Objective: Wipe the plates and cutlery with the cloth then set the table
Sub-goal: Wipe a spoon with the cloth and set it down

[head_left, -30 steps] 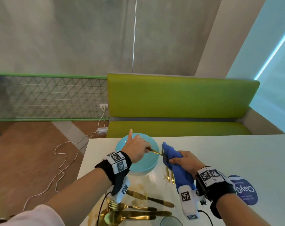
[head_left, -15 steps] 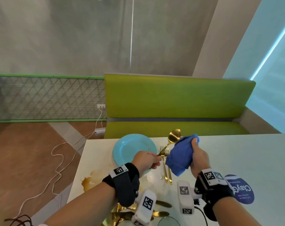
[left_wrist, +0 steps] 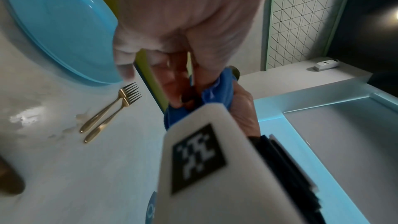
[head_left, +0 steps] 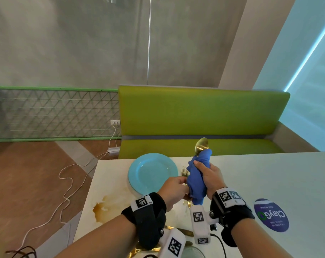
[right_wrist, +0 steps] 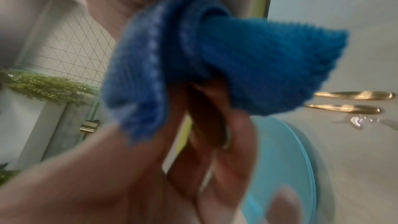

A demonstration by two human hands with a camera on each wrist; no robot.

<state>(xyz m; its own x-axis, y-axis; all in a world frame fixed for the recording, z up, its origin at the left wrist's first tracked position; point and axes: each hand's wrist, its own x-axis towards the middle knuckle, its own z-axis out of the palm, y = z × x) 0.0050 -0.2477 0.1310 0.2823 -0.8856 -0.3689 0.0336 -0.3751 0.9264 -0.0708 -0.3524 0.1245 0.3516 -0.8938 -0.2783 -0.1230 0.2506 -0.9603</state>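
A gold spoon (head_left: 201,145) is held upright above the white surface (head_left: 269,174), its handle pinched in the grip of the left hand (head_left: 173,189). The blue cloth (head_left: 198,175) is wrapped around the spoon's shaft and clasped in the grip of the right hand (head_left: 211,178); only the bowl is exposed above it. A light blue plate (head_left: 148,174) is placed on the surface, with two gold forks (left_wrist: 112,110) laid just beside it. A brown spill (head_left: 102,209) is seen near the plate.
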